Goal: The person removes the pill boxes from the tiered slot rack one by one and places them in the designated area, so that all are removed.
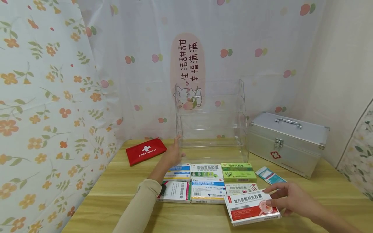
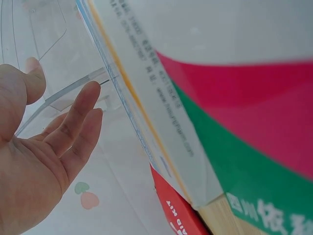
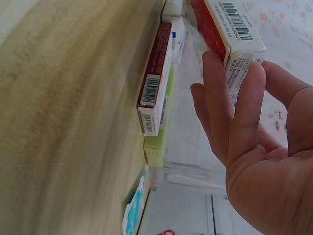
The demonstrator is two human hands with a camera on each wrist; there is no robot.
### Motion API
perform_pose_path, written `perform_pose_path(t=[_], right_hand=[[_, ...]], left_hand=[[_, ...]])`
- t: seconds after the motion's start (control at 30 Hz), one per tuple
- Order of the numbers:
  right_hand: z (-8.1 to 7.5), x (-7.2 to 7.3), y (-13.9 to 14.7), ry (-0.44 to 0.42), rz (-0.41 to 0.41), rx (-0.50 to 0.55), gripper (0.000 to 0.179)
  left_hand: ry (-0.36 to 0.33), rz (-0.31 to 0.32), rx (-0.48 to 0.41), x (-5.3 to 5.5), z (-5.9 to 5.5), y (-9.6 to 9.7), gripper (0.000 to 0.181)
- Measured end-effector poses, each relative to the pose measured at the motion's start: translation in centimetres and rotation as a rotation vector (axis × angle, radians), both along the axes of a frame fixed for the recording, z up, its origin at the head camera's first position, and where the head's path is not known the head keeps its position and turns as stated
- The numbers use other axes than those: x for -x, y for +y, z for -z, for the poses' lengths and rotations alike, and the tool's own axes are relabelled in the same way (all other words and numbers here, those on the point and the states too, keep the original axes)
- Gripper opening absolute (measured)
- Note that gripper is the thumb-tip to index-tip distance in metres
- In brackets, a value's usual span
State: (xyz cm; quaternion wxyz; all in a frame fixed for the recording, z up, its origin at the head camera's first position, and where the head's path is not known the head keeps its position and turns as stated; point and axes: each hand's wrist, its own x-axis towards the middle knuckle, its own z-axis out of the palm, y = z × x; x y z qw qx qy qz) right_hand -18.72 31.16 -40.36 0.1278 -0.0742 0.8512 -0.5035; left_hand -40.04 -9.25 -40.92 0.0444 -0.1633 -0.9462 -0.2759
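Observation:
My right hand (image 1: 284, 199) pinches a white-and-red medicine box (image 1: 252, 207) by its right end, held tilted above the table. In the right wrist view, thumb and fingers meet the sides of this box (image 3: 237, 29). My left hand (image 1: 172, 155) is at the lower left side of a clear plastic tiered rack (image 1: 211, 142). In the left wrist view its fingers lie loosely apart around the edge of the clear panel (image 2: 73, 88); firm contact cannot be told. Several medicine boxes lie in two rows before the rack, among them a green box (image 1: 239, 171) and a blue-and-white box (image 1: 207, 191).
A red first aid pouch (image 1: 145, 150) lies at the back left. To the right stands a silver metal case (image 1: 287, 142) with a handle. A small blue-and-white packet (image 1: 271, 175) lies in front of that case. Patterned curtains hang behind and at both sides.

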Motion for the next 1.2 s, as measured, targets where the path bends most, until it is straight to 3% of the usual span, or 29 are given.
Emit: perform_pose_path(t=[0.43, 0.6, 0.9, 1.2], right_hand=[[2.0, -0.8, 1.3, -0.114, -0.034, 0.035, 0.034], [2.5, -0.7, 1.0, -0.126, -0.042, 0.01, 0.028], [2.3, -0.5, 0.2, -0.136, 0.0, -0.093, 0.031], [1.7, -0.1, 0.6, -0.109, -0.025, -0.152, 0.031]], left_hand=[[-0.024, -0.012, -0.006, 0.1, 0.2, 0.2, 0.091], [-0.003, -0.003, -0.003, 0.0, 0.2, 0.2, 0.09], [0.01, 0.0, 0.016, -0.1, 0.1, -0.1, 0.09], [-0.001, -0.019, 0.045, -0.2, -0.2, 0.2, 0.091]])
